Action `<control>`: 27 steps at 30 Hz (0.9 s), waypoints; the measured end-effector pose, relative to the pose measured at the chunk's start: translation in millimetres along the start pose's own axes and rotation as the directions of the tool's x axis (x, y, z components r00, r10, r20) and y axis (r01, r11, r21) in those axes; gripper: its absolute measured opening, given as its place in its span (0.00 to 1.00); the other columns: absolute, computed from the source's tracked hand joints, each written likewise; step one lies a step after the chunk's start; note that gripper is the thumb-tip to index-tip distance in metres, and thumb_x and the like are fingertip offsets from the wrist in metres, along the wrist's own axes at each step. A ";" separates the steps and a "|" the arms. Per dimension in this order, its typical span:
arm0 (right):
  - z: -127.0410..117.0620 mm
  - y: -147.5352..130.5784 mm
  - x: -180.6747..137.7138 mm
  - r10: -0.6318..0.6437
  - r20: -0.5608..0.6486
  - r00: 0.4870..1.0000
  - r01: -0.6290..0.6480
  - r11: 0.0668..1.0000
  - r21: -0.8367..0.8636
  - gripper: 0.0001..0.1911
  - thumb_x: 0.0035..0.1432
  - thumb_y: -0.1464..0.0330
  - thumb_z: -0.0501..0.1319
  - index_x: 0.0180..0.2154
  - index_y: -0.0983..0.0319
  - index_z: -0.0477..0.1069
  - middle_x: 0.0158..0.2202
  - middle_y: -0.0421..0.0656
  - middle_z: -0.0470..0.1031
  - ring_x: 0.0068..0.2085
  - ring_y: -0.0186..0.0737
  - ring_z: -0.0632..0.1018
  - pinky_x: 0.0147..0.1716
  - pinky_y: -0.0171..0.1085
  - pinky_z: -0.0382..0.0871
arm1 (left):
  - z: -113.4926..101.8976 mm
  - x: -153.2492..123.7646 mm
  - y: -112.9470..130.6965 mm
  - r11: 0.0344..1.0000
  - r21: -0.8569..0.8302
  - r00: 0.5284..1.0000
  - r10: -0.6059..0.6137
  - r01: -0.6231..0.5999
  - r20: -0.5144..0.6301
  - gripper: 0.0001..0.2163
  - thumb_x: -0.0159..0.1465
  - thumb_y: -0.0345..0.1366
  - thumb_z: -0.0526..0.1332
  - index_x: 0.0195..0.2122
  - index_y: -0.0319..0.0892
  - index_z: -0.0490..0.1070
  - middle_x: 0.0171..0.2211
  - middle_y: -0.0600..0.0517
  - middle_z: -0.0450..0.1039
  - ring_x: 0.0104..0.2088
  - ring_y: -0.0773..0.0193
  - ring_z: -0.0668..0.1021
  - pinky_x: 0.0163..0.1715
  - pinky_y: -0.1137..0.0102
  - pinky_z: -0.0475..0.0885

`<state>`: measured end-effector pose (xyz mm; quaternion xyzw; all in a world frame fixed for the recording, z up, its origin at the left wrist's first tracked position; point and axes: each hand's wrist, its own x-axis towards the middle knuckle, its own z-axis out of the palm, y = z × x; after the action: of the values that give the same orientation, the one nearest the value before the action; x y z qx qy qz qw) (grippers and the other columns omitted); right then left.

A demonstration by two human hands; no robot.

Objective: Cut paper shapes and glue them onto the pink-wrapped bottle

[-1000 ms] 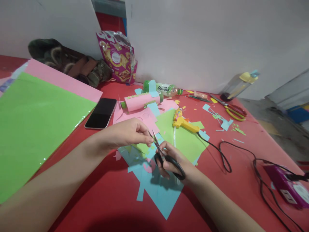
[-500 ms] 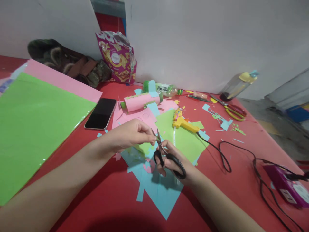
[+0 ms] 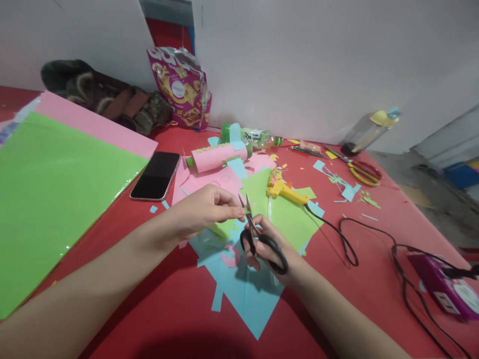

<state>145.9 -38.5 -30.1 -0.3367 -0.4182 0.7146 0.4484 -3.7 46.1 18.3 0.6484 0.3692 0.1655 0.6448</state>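
Observation:
My right hand [image 3: 275, 239] grips a pair of black-handled scissors [image 3: 250, 219], thumb and fingers through the loops, blades pointing away from me and slightly parted. Between the thumb and fingertips of my left hand [image 3: 209, 209] is a tiny scrap of green paper [image 3: 247, 211], right at the blades. Both hands are above a blue paper sheet [image 3: 249, 304] strewn with cut bits. A pink paper circle [image 3: 231, 256] with pieces cut from it lies below them. Behind the hands, a pink paper-wrapped roll [image 3: 211, 157] with green trim rests on pink paper.
A yellow glue gun [image 3: 288, 193] lies right of centre, its cord running to a purple power strip [image 3: 445, 286]. At left are a phone [image 3: 156, 175] and green sheets [image 3: 63, 199]. Farther back are a snack bag [image 3: 181, 89], a green bottle [image 3: 251, 137] and larger scissors [image 3: 362, 172].
My hands have shifted very slightly to the right together. The scissor blades have turned a little more upright, still near the green scrap in my left fingertips.

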 end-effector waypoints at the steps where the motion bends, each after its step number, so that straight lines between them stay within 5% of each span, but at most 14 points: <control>1: -0.1 0.3 0.1 0.001 -0.007 1.000 -0.001 1.000 0.001 0.22 0.45 0.56 0.61 0.33 0.59 0.52 0.22 0.33 0.61 0.17 0.25 0.62 0.17 0.29 0.53 | 0.6 0.1 -0.6 1.000 -0.015 1.000 0.004 -0.004 -0.004 0.07 0.51 0.34 0.58 0.19 0.38 0.68 0.19 0.57 0.65 0.22 0.73 0.64 0.23 0.77 0.57; 27: -0.2 0.4 -0.4 -0.012 -0.038 0.999 0.012 1.000 0.008 0.22 0.45 0.56 0.61 0.34 0.59 0.53 0.24 0.34 0.61 0.19 0.26 0.64 0.19 0.31 0.54 | 13.7 -2.0 -3.9 0.999 -0.052 0.997 -0.002 -0.003 -0.083 0.07 0.53 0.34 0.56 0.22 0.36 0.68 0.18 0.57 0.59 0.21 0.73 0.59 0.21 0.74 0.53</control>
<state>146.0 -38.9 -30.5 -0.3461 -0.4087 0.7071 0.4618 3.5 34.6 13.5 0.6242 0.3911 0.2018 0.6456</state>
